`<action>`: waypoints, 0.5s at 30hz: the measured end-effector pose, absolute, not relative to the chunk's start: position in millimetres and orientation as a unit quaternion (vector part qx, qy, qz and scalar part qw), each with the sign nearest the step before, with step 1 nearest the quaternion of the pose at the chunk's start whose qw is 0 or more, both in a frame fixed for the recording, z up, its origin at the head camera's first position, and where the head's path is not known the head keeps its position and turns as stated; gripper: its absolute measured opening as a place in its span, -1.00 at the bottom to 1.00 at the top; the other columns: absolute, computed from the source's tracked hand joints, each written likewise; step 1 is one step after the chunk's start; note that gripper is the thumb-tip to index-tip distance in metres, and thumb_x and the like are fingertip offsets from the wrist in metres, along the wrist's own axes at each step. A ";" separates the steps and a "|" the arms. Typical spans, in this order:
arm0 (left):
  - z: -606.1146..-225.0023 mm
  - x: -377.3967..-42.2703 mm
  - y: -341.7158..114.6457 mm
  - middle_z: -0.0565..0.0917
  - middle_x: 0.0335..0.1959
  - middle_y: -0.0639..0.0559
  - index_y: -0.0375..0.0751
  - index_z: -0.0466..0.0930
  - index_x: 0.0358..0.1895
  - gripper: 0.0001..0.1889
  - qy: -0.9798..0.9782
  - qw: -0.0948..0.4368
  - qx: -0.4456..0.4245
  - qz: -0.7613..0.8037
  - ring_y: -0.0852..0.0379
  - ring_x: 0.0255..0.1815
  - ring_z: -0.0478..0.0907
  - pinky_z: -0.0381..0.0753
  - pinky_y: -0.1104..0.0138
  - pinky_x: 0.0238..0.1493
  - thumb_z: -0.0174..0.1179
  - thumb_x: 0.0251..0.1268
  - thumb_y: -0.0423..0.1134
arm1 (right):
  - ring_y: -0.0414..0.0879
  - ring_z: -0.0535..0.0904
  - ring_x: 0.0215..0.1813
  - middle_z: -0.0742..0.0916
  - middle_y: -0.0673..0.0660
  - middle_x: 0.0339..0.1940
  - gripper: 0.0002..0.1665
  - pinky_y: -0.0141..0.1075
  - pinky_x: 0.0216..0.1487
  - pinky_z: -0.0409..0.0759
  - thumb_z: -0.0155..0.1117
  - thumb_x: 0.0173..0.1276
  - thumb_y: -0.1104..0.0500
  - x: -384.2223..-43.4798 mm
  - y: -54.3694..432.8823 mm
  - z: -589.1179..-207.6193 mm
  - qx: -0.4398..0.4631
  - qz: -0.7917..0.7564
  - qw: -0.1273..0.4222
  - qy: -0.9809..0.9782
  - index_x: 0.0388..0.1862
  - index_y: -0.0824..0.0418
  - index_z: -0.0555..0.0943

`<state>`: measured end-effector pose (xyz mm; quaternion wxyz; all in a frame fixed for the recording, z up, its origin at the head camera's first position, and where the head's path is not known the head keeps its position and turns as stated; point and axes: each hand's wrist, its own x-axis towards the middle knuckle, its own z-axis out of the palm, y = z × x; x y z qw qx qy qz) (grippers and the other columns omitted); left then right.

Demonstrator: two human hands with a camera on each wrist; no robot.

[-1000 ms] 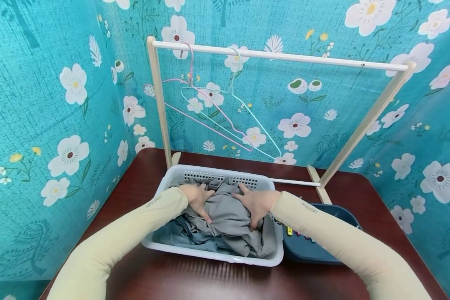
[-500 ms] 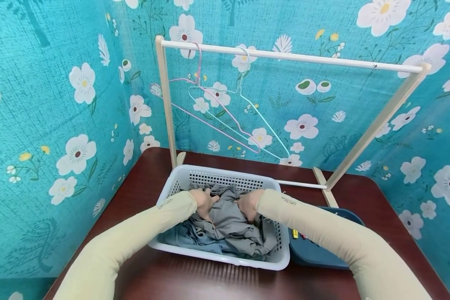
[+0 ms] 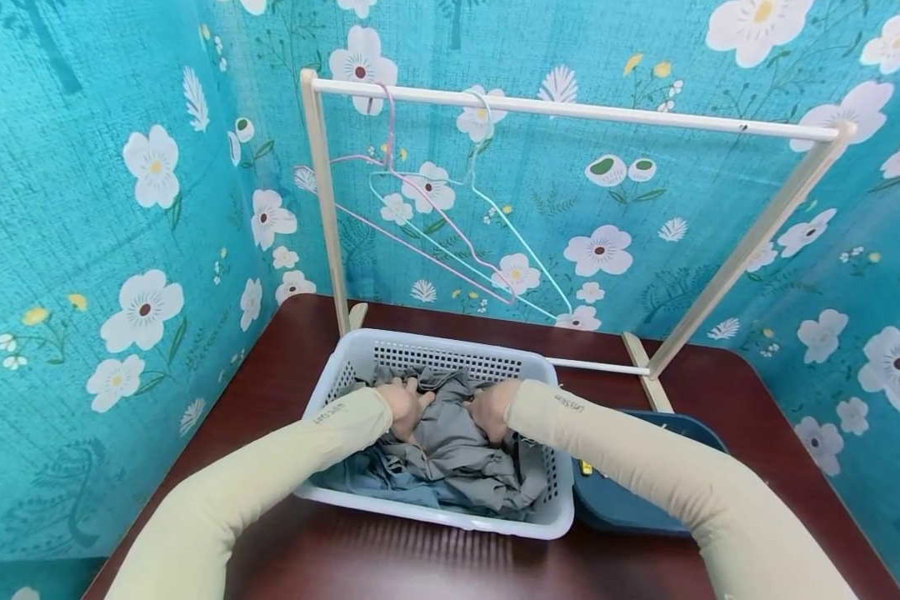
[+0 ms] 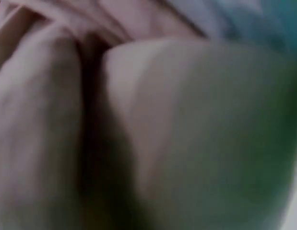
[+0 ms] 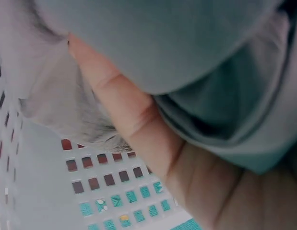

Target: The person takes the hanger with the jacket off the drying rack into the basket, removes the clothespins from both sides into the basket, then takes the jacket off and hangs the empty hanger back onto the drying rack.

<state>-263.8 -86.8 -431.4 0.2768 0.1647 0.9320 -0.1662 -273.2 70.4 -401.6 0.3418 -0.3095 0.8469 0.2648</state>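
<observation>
A crumpled grey garment [image 3: 453, 429] fills the middle of a white plastic laundry basket [image 3: 390, 497], with blue-grey cloth [image 3: 393, 482] beside it at the near left. My left hand [image 3: 405, 408] grips the garment's left part, fingers bent into the folds. On the other side my right hand [image 3: 491, 410] holds it too, its fingertips sunk in the fabric. Up close in the right wrist view, a finger [image 5: 134, 110] lies along the grey cloth [image 5: 172, 43], near the basket's perforated wall [image 5: 42, 163]. The left wrist view is blurred and mostly filled by cloth [image 4: 196, 134].
Behind the basket stands a rack with a white rail [image 3: 607, 112]. A pink hanger [image 3: 390, 125] and a mint hanger [image 3: 517, 233] hang on it. A dark blue tray [image 3: 630, 504] with small colourful items sits at the right, partly under my right forearm, on the dark red table [image 3: 285, 350].
Both hands went from spread fingers on the grey garment to bent fingers gripping it, sinking deeper into the basket by half a second ago. Since then they have hardly moved.
</observation>
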 end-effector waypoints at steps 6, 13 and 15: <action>-400.0 -267.8 -100.3 0.17 0.37 -0.13 0.18 -0.04 0.50 0.08 0.929 0.285 0.194 -0.134 -0.10 0.26 0.31 0.44 0.10 0.06 0.15 -0.12 0.52 | 0.00 0.19 0.41 0.22 0.14 0.46 0.19 -0.23 0.08 0.39 0.50 0.02 -0.05 -282.2 84.8 -377.6 -0.331 0.147 0.320 0.876 0.53 0.02 0.02; -356.9 -270.0 -114.5 0.16 0.44 -0.07 -0.02 0.07 0.49 -0.04 0.927 0.294 0.233 0.010 -0.04 0.43 0.10 0.18 0.09 0.31 0.27 0.07 0.27 | 0.10 0.05 0.47 0.11 0.24 0.50 0.33 -0.02 0.29 0.22 0.54 -0.04 -0.16 -276.8 119.7 -344.1 -0.345 -0.004 0.311 0.886 0.54 0.15 -0.05; -345.9 -267.2 -117.3 0.22 0.42 -0.07 -0.12 0.12 0.46 -0.14 0.925 0.278 0.256 0.038 -0.03 0.41 0.14 0.17 0.11 0.32 0.23 0.18 0.20 | 0.09 0.04 0.47 0.12 0.21 0.50 0.26 0.01 0.29 0.22 0.48 0.04 -0.19 -273.9 130.2 -336.9 -0.338 -0.038 0.304 0.890 0.54 0.14 -0.03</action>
